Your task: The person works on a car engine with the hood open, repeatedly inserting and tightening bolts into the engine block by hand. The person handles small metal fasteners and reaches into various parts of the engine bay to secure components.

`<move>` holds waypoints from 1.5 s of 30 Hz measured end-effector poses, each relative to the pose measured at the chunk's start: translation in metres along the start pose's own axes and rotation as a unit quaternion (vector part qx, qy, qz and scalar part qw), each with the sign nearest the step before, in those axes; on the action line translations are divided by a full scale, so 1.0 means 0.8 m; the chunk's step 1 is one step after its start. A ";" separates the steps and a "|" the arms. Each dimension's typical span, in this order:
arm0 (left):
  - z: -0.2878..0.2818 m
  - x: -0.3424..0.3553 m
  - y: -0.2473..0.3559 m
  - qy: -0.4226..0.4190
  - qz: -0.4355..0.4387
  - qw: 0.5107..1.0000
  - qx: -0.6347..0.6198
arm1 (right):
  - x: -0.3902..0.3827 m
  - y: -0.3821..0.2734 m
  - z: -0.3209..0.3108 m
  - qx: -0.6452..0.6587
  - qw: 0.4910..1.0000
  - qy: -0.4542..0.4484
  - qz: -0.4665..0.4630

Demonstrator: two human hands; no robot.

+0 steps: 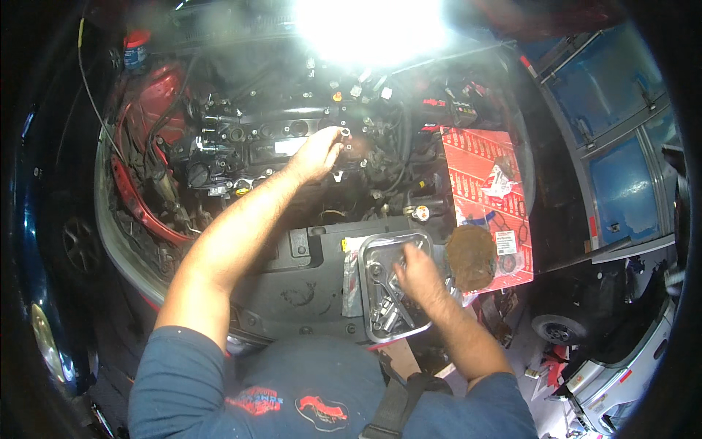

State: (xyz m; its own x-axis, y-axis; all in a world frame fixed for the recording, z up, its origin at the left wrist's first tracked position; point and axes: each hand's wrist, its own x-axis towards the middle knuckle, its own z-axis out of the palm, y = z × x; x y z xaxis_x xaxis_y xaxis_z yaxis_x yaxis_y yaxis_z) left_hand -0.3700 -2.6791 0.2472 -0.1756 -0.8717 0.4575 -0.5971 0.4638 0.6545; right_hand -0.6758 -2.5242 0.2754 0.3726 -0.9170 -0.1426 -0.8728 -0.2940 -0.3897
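Observation:
My left hand [316,157] reaches over the right part of the engine's valve cover [265,150]. Its fingers are pinched around a small round metal piece [345,133], too small to name more exactly. Down at the metal tray [363,293], my right hand [418,276] is inside the right side, fingers curled inward and slightly blurred. What those fingers hold, if anything, is hidden. Several sockets and small metal parts [386,316] lie in the tray, along with a long slim tool [401,298].
A red printed box [475,172] lies right of the engine, bearing a brown round pad [470,257] and small packaged parts. The tray rests on the black front panel [296,274], partly over a packet [350,285]. A bright lamp [369,29] shines from the far side.

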 end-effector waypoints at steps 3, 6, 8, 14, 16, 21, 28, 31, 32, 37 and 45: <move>-0.004 0.000 -0.002 -0.115 -0.006 0.993 0.005 | 0.063 -0.025 -0.049 0.024 0.981 0.124 -0.145; -0.004 0.003 -0.010 -0.152 -0.002 0.988 -0.004 | 0.157 -0.065 -0.077 0.012 0.917 0.219 -0.333; 0.000 0.003 -0.014 -0.092 -0.002 0.996 -0.015 | 0.207 -0.099 -0.082 -0.078 0.930 0.168 -0.317; 0.010 -0.014 -0.010 0.049 -0.066 0.996 -0.040 | 0.266 -0.166 -0.109 -0.287 0.941 -0.075 -0.161; 0.013 -0.020 -0.007 0.050 -0.073 0.995 -0.036 | 0.267 -0.174 -0.112 -0.273 0.953 -0.071 -0.110; 0.020 -0.018 -0.001 0.083 -0.009 0.995 -0.057 | 0.261 -0.167 -0.115 -0.257 0.935 -0.031 -0.243; 0.029 -0.021 0.000 0.048 -0.035 0.998 -0.025 | 0.271 -0.167 -0.115 -0.309 0.934 -0.081 -0.159; 0.027 -0.018 -0.011 0.070 0.012 0.997 0.012 | 0.260 -0.162 -0.115 -0.251 0.956 -0.035 -0.146; 0.025 -0.018 -0.015 0.063 0.022 0.998 0.018 | 0.250 -0.158 -0.116 -0.230 0.963 -0.016 -0.139; 0.032 -0.020 -0.008 0.060 0.011 0.998 -0.001 | 0.136 -0.112 -0.114 -0.137 0.980 -0.020 -0.145; 0.080 0.008 0.053 0.242 -0.096 0.945 -0.197 | -0.024 -0.035 0.019 -0.084 0.979 -0.180 0.039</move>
State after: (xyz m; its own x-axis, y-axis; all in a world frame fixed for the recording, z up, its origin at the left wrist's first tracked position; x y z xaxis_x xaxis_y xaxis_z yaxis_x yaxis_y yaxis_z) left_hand -0.4465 -2.6752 0.2397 0.3422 -0.8150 0.4676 -0.2266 0.4114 0.8828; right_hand -0.6537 -2.4943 0.2753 0.3629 -0.7926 -0.4899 -0.9315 -0.2941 -0.2142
